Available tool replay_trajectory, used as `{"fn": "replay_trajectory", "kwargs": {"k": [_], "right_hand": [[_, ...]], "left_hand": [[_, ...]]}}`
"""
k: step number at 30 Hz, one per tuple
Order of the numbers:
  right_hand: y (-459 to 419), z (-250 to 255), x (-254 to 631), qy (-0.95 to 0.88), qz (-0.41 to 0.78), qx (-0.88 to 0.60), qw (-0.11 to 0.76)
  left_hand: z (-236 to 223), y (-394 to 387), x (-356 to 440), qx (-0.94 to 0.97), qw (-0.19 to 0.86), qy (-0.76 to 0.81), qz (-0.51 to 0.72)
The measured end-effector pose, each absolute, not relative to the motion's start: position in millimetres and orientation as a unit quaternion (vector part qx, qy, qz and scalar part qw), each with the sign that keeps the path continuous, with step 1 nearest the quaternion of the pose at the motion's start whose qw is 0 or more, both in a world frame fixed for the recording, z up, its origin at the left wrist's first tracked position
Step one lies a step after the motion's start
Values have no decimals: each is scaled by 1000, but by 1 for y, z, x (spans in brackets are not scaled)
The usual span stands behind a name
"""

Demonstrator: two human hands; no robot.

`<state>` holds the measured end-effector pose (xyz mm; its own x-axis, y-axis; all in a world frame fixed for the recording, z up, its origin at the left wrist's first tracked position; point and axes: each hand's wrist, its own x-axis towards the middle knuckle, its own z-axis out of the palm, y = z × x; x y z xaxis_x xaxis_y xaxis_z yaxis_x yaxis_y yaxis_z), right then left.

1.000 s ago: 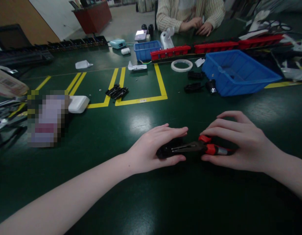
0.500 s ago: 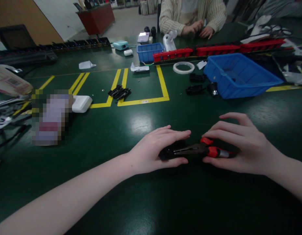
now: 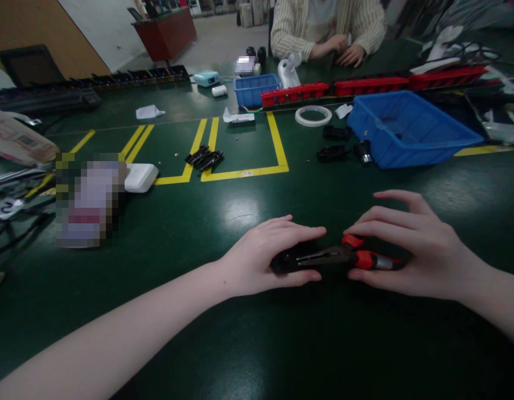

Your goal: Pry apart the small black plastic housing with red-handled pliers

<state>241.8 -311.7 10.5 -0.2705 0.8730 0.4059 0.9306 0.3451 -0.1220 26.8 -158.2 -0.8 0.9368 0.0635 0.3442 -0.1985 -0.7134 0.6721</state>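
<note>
Evenly, both hands bracket the red-handled pliers (image 3: pixel 329 256) low over the green table (image 3: pixel 177 328).
Fingers forward and thumb nearest the wearer, the left hand (image 3: pixel 267 255) loosely cups a dark part (image 3: pixel 285 262) at the pliers' nose, its fingertips spread past it; how firmly it presses cannot be told. The right hand (image 3: pixel 423 250) holds the red handles in a fairly narrow, arched grip, one finger lifted, its forearm slanting in from the right. Beyond the grip sits a large blue bin (image 3: pixel 410 130).
</note>
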Motion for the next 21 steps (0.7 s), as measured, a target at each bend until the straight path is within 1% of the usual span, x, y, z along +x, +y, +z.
{"fn": "replay_trajectory", "kwargs": {"k": [8,13,21], "right_hand": [[-311,16,250,-808,-105,-554,171],[-312,17,252,-795,-91,-572,181],[-313,19,245,-785,-68,-582,201]], "left_hand": [[-1,-158,27,901,394,-27,179],[-2,-158,26,896,396,-28,202],[-2,-159,26,896,397,-19,200]]}}
